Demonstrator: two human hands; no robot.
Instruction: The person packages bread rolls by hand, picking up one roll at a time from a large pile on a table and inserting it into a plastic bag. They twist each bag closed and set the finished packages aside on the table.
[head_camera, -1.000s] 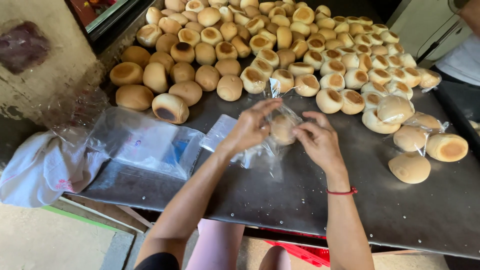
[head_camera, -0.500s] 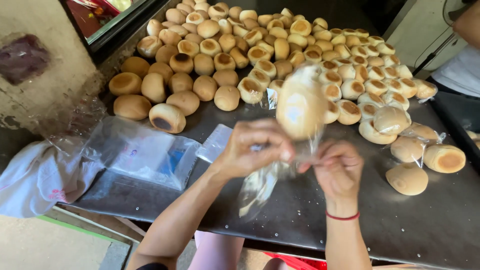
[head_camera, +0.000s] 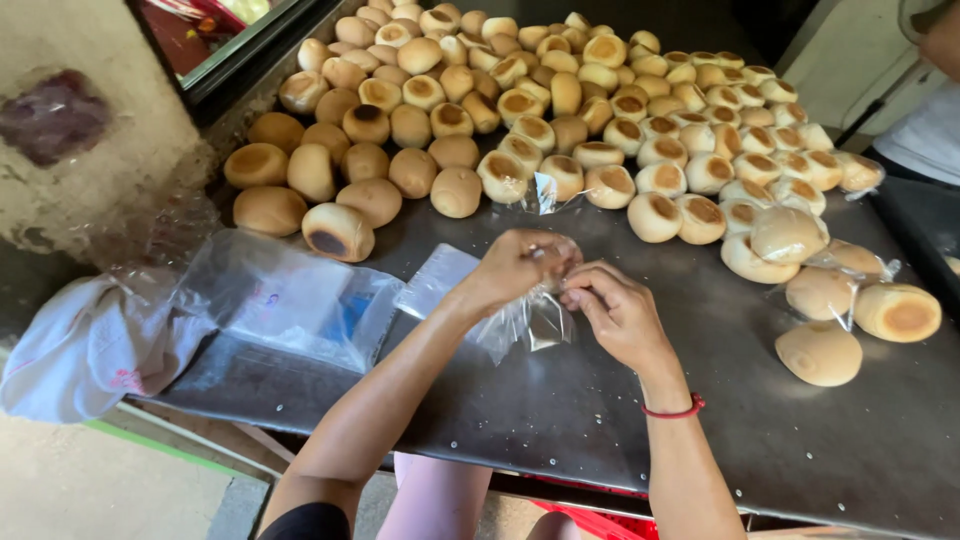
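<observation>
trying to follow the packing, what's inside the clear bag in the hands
The clear bag hangs crumpled from the left hand and right hand. Its visible lower part looks empty; the hands cover its top, so anything there is hidden.

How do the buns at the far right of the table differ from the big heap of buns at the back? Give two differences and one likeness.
The buns at the far right sit in clear plastic wrap; the heap at the back is bare. The right-hand buns lie spread apart in a small group; the heap's buns are many and crowd against each other. Both are round, pale golden with browner centres, and rest on the same dark metal table.
</observation>
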